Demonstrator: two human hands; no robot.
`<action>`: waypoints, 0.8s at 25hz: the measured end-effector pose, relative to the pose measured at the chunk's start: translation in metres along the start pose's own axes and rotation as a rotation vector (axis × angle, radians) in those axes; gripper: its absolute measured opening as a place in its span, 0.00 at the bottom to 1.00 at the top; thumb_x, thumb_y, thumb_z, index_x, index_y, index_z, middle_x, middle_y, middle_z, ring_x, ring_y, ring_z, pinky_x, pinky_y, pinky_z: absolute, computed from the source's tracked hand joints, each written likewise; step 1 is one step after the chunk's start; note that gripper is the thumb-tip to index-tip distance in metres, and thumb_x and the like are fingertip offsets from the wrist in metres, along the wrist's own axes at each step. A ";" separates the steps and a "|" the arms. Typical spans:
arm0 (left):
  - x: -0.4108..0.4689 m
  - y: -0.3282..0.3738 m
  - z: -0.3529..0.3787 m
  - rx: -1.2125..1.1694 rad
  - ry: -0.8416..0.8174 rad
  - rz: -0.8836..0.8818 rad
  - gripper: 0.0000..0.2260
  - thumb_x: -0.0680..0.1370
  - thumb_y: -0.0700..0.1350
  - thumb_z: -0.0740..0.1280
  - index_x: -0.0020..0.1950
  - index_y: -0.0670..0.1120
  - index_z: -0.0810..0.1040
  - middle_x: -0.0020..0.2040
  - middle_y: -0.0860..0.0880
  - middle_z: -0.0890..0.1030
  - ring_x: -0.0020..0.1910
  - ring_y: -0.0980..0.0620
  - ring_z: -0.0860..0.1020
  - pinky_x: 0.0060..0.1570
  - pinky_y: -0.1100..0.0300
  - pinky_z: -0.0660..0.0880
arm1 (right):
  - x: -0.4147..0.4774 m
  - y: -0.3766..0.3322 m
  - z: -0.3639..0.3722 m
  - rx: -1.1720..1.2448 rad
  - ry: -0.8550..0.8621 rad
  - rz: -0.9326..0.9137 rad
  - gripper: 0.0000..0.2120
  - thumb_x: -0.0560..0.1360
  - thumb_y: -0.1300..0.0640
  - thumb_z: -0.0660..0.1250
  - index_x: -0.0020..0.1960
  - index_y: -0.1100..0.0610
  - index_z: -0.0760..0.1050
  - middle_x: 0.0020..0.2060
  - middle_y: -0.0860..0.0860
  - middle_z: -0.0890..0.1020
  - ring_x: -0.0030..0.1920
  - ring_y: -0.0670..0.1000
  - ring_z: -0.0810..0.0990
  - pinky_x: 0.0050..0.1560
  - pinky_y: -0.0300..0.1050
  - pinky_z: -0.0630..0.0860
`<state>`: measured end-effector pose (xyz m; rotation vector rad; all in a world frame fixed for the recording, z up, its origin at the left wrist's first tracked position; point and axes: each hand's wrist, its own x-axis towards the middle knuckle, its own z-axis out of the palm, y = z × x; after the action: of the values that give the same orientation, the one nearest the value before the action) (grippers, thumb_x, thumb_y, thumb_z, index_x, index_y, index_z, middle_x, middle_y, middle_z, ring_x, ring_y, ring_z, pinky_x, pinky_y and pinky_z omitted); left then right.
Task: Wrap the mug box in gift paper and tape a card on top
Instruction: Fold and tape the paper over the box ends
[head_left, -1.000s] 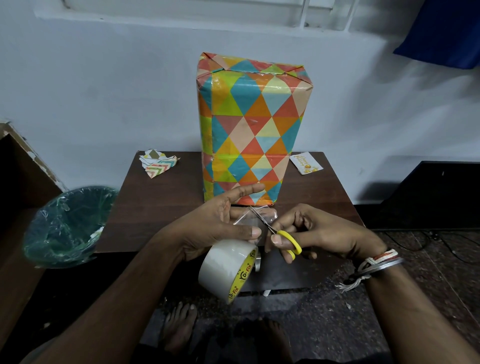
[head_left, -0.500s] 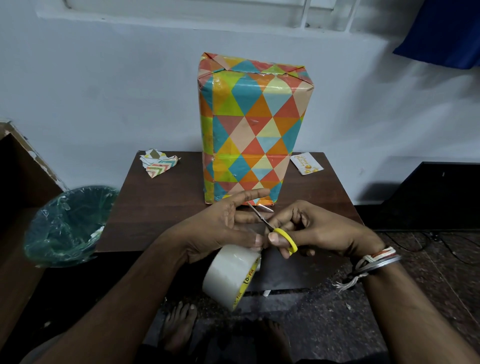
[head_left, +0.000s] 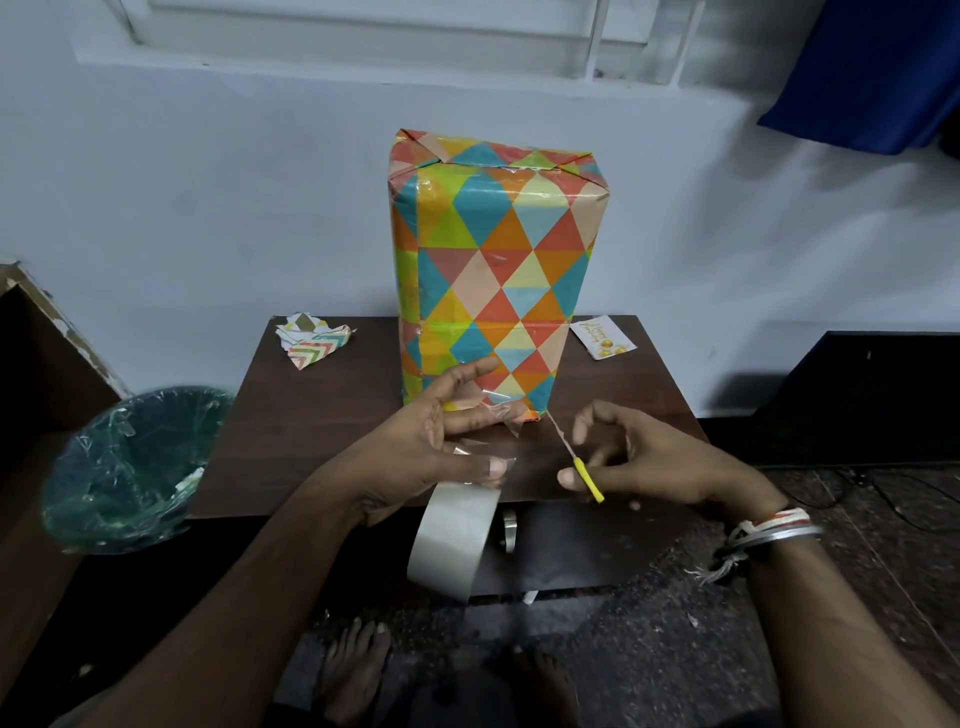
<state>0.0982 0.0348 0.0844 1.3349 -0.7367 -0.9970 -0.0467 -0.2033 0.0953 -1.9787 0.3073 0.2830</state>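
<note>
Two hands meet low in the centre of the frame. The left hand (head_left: 415, 457) pinches a stretch of clear tape (head_left: 493, 415) between thumb and outstretched fingers, and the roll (head_left: 452, 540) hangs under the thumb. The right hand (head_left: 649, 462) holds small scissors (head_left: 574, 457) by their yellow handle, fingers loosely fanned, blades pointing up-left. Keeping the tape taut and off itself should help. Above, the wrapped box (head_left: 498, 270) stands upright on the table (head_left: 322, 415), with the card (head_left: 602, 338) lying flat to its right.

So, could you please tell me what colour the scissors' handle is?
Yellow; the scissors show best in the head view.
</note>
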 end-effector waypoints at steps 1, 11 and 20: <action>0.000 0.001 0.000 0.008 0.004 0.003 0.43 0.74 0.25 0.71 0.79 0.59 0.62 0.68 0.50 0.81 0.47 0.50 0.85 0.50 0.56 0.82 | 0.006 0.008 -0.002 -0.082 0.105 0.042 0.21 0.68 0.46 0.83 0.48 0.55 0.76 0.34 0.54 0.85 0.32 0.48 0.78 0.33 0.43 0.73; 0.004 -0.003 -0.003 0.026 -0.018 0.025 0.45 0.74 0.26 0.72 0.79 0.60 0.60 0.70 0.50 0.80 0.55 0.45 0.83 0.50 0.55 0.82 | 0.049 0.026 0.015 -0.787 0.686 0.258 0.06 0.79 0.53 0.70 0.53 0.53 0.83 0.49 0.56 0.84 0.51 0.60 0.83 0.46 0.47 0.75; 0.002 0.000 -0.001 0.099 -0.016 0.061 0.46 0.74 0.25 0.72 0.79 0.61 0.59 0.67 0.47 0.82 0.60 0.43 0.83 0.53 0.52 0.82 | 0.044 -0.039 0.035 -0.193 0.371 -0.353 0.16 0.79 0.48 0.72 0.66 0.48 0.82 0.53 0.41 0.87 0.54 0.39 0.83 0.59 0.40 0.79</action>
<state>0.0995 0.0333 0.0839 1.3833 -0.8431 -0.9338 0.0052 -0.1596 0.0993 -2.2286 0.1640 -0.2944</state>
